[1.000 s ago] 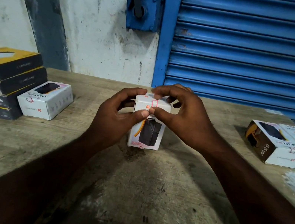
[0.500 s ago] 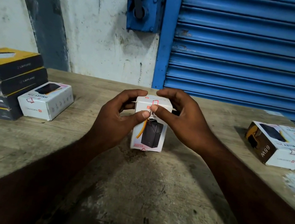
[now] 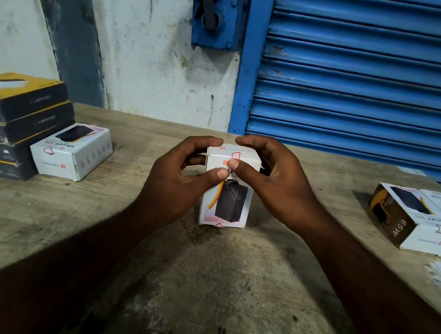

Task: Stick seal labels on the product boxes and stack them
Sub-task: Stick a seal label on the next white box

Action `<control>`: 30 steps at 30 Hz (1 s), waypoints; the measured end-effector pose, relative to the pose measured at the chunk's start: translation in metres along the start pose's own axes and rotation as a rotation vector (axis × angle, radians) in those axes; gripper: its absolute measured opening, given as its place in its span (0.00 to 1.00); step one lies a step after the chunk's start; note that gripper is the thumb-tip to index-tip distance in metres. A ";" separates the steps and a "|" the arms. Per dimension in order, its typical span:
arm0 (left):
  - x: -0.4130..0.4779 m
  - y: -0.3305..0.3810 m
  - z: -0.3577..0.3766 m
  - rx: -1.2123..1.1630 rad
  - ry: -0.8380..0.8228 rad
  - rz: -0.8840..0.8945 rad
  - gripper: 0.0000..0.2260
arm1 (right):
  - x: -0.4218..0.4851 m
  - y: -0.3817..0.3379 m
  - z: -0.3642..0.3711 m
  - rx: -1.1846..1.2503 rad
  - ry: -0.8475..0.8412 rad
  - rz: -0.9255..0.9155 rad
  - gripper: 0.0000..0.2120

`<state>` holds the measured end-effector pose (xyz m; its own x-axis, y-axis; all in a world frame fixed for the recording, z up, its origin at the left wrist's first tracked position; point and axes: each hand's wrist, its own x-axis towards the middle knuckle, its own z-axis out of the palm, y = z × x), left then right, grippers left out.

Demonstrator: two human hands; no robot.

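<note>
The product box [image 3: 227,197] stands on end in the middle of the table [image 3: 220,298], printed face toward us, and we have it between both hands. We judge it is stood upright so that its top front edge faces us and the seal label [image 3: 235,156] can fold from the top face down onto the front. The label shows as a small red-outlined strip straddling that edge.

Our left hand [image 3: 179,177] wraps the box's left side, fingers curled behind it and thumb laid across the upper front, which likely steadies the box against the wood. Our right hand [image 3: 275,181] cups the top right corner, fingers curled over the back edge, its thumb tip pressing on the label's lower end, just above the left thumb. Both hands are thus closed around the box's upper half. The label lies right under the thumbs, and the lower half stands clear of the grip.

Off to our left a white box [image 3: 73,152] lies flat against a stack of dark and yellow boxes [image 3: 7,125]. Well apart on our right, two more boxes [image 3: 420,220] lie side by side, touching. We cannot tell which of these are finished. A blue shutter [image 3: 374,76] closes the wall behind.
</note>
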<state>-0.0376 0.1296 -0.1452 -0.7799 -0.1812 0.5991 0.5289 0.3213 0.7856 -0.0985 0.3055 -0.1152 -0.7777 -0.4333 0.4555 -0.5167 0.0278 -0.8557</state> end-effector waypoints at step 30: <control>-0.002 0.007 0.007 0.172 0.120 -0.062 0.18 | -0.001 -0.002 -0.003 0.011 -0.048 0.020 0.22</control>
<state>-0.0344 0.1389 -0.1419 -0.7586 -0.3114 0.5723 0.4078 0.4582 0.7898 -0.0978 0.3084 -0.1137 -0.7696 -0.4750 0.4267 -0.4973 0.0265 -0.8672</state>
